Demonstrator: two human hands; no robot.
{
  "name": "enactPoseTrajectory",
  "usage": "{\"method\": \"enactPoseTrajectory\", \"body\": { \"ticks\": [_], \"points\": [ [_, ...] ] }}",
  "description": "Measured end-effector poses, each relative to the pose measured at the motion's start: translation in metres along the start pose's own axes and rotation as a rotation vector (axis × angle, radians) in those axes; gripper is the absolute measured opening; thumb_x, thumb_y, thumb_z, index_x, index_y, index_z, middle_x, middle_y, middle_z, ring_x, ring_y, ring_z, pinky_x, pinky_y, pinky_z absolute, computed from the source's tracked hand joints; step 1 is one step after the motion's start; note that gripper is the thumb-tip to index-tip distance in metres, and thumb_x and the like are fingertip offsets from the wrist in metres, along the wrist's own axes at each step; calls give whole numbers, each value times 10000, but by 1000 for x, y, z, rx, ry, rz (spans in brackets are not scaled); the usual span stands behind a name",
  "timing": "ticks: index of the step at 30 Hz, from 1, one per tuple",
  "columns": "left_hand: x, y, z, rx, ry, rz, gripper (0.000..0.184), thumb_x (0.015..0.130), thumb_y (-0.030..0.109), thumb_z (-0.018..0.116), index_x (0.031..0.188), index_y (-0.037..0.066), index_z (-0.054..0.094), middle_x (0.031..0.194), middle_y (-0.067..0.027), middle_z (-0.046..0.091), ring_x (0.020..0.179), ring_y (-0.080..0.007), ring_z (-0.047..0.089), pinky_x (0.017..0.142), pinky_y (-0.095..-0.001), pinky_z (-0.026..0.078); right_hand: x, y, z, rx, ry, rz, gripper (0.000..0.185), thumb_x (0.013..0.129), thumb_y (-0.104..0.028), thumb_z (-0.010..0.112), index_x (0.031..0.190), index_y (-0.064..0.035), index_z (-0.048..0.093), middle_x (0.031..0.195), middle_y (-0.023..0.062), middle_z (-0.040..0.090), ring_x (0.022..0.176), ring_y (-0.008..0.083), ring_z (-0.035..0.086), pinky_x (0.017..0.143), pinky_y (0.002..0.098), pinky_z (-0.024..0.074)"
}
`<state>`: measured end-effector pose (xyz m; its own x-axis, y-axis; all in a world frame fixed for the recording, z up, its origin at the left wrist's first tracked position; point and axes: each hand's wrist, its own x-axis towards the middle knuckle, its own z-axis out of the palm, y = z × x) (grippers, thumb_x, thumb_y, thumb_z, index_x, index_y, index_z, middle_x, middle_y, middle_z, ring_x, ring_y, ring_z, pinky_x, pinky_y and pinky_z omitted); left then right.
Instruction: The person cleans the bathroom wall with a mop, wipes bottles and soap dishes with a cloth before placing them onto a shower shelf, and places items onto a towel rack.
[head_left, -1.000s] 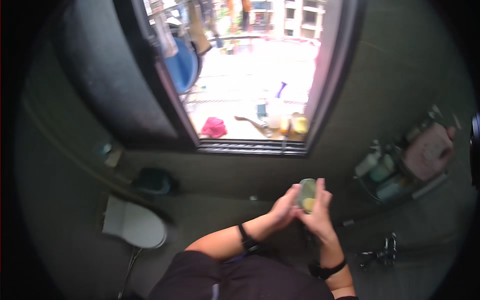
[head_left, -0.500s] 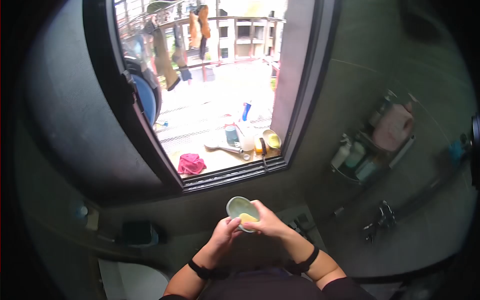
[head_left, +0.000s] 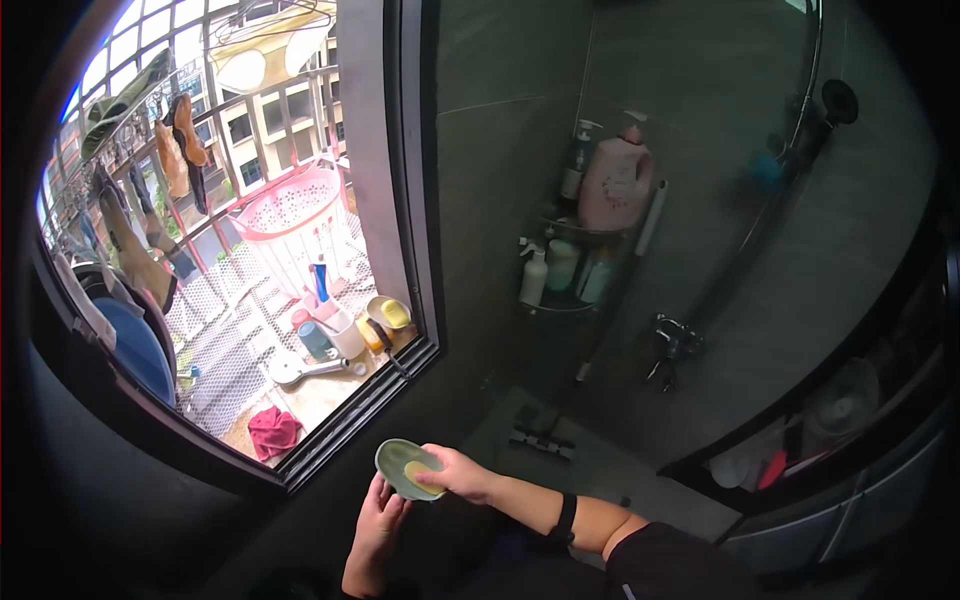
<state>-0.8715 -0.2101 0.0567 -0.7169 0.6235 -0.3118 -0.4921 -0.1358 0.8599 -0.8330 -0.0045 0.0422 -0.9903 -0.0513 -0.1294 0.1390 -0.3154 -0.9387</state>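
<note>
A shallow green oval dish (head_left: 396, 463) is held up in front of the body, below the window. Inside it lies a pale yellow piece (head_left: 422, 477), which looks like soap or a sponge. My left hand (head_left: 378, 520) supports the dish from below at its near left edge, fingers closed on it. From the right, my right hand (head_left: 460, 474) grips the rim, its thumb over the dish beside the yellow piece.
Outside the open window (head_left: 360, 400) a sill holds a pink cloth (head_left: 273, 433), a shower head (head_left: 290, 367), bottles and a bowl with a yellow item (head_left: 395, 314). A corner rack (head_left: 590, 230) carries a pink jug (head_left: 615, 183). A tap (head_left: 677, 338) is on the wall.
The view has turned right, bringing the shower wall and rack fully in. The window has shifted left in view. Both hands stay on the dish, now lower and further left in view.
</note>
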Motion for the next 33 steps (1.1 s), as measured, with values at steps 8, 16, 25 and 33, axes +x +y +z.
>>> {"method": "enactPoseTrajectory", "body": {
  "ticks": [8,16,25,33],
  "points": [
    [39,46,42,48,226,59,423,933,227,627,1299,48,513,1226,-104,587,1068,-233,607,907,-345,491,-13,-157,-276,86,681,-426,332,900,-135,667,1187,-23,542,976,52,642,778,140,635,569,262,509],
    [62,46,66,-51,433,49,427,945,207,620,1314,18,513,1250,-122,582,1098,-259,608,921,-341,495,83,-311,-345,-287,959,-478,438,882,-71,614,1263,-11,406,1068,160,578,640,202,628,472,290,507],
    [31,35,33,-103,636,102,460,933,213,634,1330,28,495,1256,-136,568,1119,-311,583,973,-406,459,155,-276,-477,-989,1103,-343,446,891,-118,551,1285,30,405,1023,185,572,702,260,636,457,364,505],
    [41,37,15,-141,609,84,462,939,210,624,1335,15,487,1272,-141,554,1144,-318,563,990,-412,446,103,-325,-391,-1583,1019,171,419,913,-299,541,1152,41,593,1061,259,649,965,369,656,804,474,523]
  ]
}}
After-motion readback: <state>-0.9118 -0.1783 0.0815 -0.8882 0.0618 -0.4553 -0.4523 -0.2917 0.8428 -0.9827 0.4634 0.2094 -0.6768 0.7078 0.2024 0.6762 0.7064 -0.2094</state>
